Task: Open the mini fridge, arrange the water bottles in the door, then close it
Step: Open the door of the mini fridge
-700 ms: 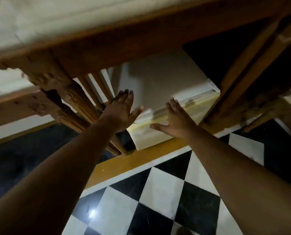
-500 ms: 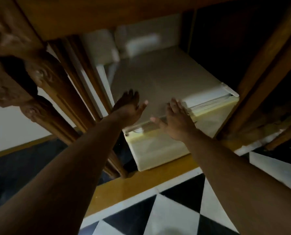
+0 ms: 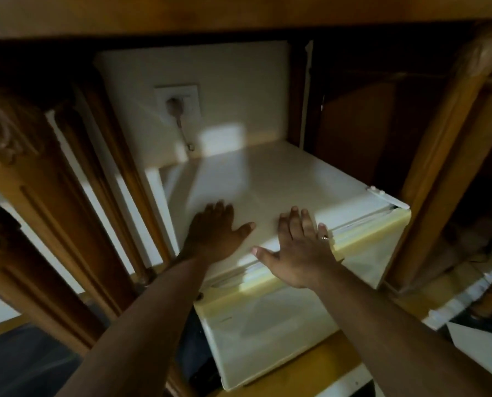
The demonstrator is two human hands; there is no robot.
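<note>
a dim alcove is framed by carved wooden posts (image 3: 18,179) at the left and right of the frame. a wall socket (image 3: 178,102) with a plugged cord is seen upper centre on the cream wall (image 3: 239,90).

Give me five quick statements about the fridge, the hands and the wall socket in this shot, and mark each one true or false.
1. The mini fridge door is shut. True.
2. The left hand grips a water bottle. False: it lies open and flat on the fridge top, and no bottle is in view.
3. The right hand lies near the top's front edge, fingers spread. True.
4. The wall socket behind the fridge is empty. False: a plug sits in it, with a cable hanging down.
5. The fridge stands in the open, with nothing over it. False: it sits under a wooden table, between the table's carved legs.
</note>
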